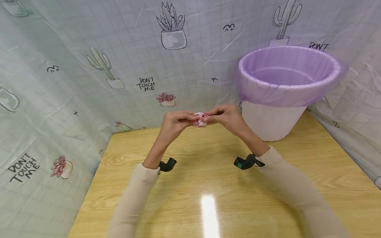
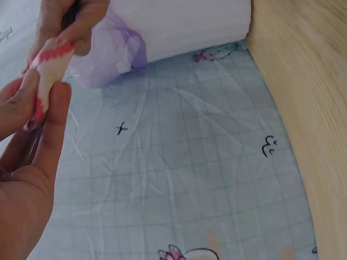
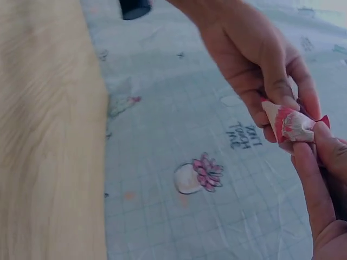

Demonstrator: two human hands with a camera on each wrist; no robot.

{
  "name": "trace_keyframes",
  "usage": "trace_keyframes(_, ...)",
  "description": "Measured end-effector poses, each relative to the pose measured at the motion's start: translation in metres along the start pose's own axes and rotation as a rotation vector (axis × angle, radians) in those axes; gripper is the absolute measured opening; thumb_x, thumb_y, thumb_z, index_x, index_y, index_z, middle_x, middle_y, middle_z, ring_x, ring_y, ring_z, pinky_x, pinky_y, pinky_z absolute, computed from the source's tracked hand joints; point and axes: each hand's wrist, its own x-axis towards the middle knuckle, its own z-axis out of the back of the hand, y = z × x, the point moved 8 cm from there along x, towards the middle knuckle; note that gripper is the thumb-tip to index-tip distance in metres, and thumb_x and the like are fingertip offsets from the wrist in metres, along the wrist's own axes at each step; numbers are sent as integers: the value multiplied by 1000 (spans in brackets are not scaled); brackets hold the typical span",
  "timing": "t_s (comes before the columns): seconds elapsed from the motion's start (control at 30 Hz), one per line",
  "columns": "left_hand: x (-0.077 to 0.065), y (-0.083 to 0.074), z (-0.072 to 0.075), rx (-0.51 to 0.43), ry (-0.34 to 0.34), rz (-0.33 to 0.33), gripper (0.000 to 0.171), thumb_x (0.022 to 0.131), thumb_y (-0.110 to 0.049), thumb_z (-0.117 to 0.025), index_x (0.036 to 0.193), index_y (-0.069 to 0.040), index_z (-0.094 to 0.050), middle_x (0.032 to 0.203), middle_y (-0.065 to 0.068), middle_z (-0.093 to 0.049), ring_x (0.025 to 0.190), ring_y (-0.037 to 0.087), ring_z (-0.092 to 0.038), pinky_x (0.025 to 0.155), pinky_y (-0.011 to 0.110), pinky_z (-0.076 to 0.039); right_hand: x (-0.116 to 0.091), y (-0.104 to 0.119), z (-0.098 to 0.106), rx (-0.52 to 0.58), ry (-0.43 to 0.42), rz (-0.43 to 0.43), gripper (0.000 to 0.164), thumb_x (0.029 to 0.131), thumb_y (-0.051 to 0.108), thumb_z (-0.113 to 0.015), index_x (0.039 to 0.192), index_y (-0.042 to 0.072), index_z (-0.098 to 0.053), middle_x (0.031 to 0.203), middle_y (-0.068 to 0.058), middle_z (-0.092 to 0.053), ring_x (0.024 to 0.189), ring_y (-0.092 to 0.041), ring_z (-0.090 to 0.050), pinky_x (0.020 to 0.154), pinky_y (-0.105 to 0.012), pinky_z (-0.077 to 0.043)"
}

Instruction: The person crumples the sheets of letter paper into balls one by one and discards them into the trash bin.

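Observation:
Both hands meet above the far part of the table, around a small crumpled red-and-white wrapper [image 1: 200,120]. My left hand [image 1: 176,120] pinches its left end between thumb and fingers. From the other side, my right hand [image 1: 230,118] pinches the right end. In the left wrist view the wrapper [image 2: 53,76] looks twisted and narrow, stretched between the two hands. Creased white paper with ragged red patches shows on the wrapper [image 3: 290,123] in the right wrist view. Fingers cover both of its ends, and whatever it may contain is hidden.
A white bin [image 1: 269,122] with a purple liner [image 1: 279,94] folded over its rim stands at the table's back right, beyond the right hand. Cactus-print sheeting [image 1: 125,49] hangs behind and beside the wooden table [image 1: 190,185]. Black wrist mounts [image 1: 245,162] sit under both forearms.

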Motion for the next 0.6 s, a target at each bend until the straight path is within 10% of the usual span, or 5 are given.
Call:
trace_keyframes(0.3,4,-9,-15,362,-84,-247,50,78,-6,-85,126,0,-71,128,17,-69,116,26,-68,92,31,-58,9,-5,16,220,-107,-5,15,86,-13,-73,87,1,-79,87,-10,-76,75,-20,-76,70,-34,-62)
trace_keyframes(0.6,0,-11,-9,346,-251,-311,30,83,-1,-78,113,1,-77,109,17,-75,98,29,-74,81,29,-61,6,-4,7,236,-145,-22,10,86,-8,-77,92,0,-79,90,-11,-75,79,-21,-75,74,-35,-62)
